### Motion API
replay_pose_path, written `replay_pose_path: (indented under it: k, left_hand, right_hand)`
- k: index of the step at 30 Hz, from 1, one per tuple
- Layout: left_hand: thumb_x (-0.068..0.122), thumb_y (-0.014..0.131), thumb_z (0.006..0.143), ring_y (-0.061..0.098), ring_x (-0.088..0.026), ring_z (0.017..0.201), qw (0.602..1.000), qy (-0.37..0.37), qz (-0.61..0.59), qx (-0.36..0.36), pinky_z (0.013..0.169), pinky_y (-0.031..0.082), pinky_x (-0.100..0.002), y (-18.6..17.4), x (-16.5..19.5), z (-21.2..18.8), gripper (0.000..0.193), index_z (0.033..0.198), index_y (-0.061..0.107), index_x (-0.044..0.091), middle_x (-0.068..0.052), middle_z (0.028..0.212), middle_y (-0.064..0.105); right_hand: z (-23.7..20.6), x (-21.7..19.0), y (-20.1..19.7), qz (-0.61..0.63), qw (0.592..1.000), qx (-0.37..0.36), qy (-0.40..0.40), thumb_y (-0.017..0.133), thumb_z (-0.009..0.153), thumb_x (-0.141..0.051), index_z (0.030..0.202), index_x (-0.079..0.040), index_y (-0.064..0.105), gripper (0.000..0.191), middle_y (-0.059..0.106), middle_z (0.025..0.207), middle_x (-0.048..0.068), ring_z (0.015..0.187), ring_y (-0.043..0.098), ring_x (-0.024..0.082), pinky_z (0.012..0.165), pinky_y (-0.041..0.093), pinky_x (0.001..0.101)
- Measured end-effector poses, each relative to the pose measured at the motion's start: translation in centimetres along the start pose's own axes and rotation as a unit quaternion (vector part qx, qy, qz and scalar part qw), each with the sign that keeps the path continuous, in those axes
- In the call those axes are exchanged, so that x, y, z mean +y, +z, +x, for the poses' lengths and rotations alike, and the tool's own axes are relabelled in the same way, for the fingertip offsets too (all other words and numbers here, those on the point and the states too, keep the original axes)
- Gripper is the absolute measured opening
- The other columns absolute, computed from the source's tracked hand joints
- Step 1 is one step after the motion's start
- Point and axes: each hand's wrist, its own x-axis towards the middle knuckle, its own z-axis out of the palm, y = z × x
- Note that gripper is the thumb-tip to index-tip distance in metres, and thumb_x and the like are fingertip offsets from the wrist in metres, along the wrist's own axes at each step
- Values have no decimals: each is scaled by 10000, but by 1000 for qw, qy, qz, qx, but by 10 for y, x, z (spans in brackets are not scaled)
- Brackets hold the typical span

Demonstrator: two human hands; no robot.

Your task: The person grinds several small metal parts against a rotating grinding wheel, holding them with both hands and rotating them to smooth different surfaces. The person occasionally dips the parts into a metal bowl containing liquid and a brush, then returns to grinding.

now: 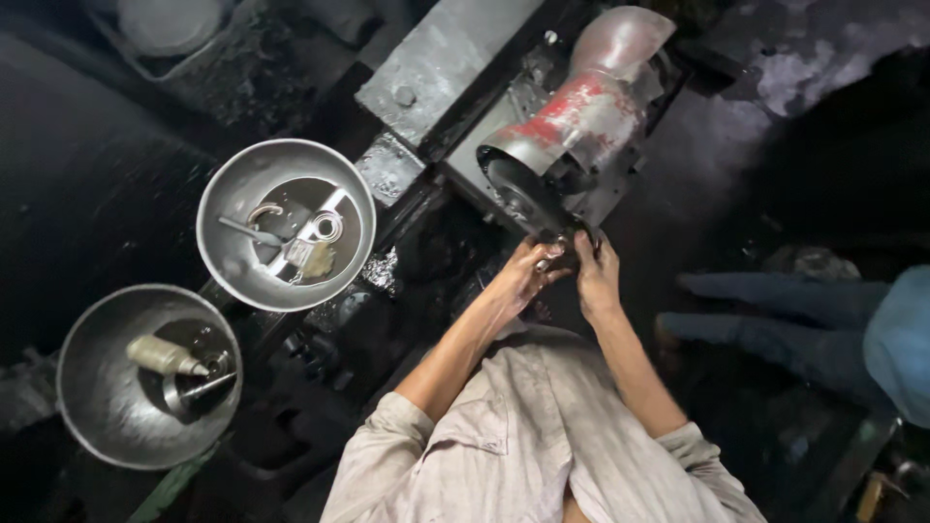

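Fingers (542,260) of left hand (523,276) and right hand (596,276) clamped together on a small metal piece (557,254), pressed against grinder wheel (518,199); two metal bowls (232,252) lay well left of fingers.

No packages, labels, signs or screens show anywhere here; only bare, grimy metal and dark surroundings fill the view.

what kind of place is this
Most likely a small metalworking or polishing workshop. Both hands, left hand and right hand, press a small piece to the wheel of a red bench grinder, with two metal bowls of parts on grimy black surfaces.
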Motion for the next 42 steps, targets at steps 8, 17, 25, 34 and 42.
replay_pose_path:
  k: [8,17,25,34,42]
  left_hand:
    - [172,696,911,657,-256,1129,999,-8,-17,32,987,543,-486,-14,7,-5,417,1281,574,25,-101,1203,672]
    - [205,678,939,671,-254,1088,998,-22,-56,30,985,585,-456,-26,12,-10,270,1149,614,49,-87,1126,663]
    - [322,638,968,652,-248,1080,997,-49,-31,44,959,581,-450,-26,24,-5,302,1167,640,94,-83,1159,659]
    - [417,633,977,666,-225,1079,998,-66,-10,21,937,588,-457,-17,27,2,400,1209,626,92,-74,1184,669]
    - [392,625,995,674,-261,1018,996,-72,43,-13,912,606,-467,-14,17,-13,378,1245,631,108,-88,1148,676]
  right_hand:
    - [6,8,12,-7,998,-24,54,634,1059,-271,1156,-31,650,260,684,1054,17,942,614,92,832,506,286]
    - [15,7,8,91,981,-94,146,595,978,-131,1218,-13,627,270,716,1075,73,954,690,159,838,536,299]
    - [19,-3,9,0,984,-131,122,575,956,-95,1260,-1,577,318,697,1126,87,1019,660,158,898,510,297]
    - [16,-12,-1,-49,985,-125,108,613,1004,-83,1348,105,514,404,627,1276,172,1206,563,237,1057,415,381]
    - [-10,-31,-8,-96,983,-148,52,578,948,-55,1387,30,487,457,607,1333,121,1290,538,213,1133,373,343]
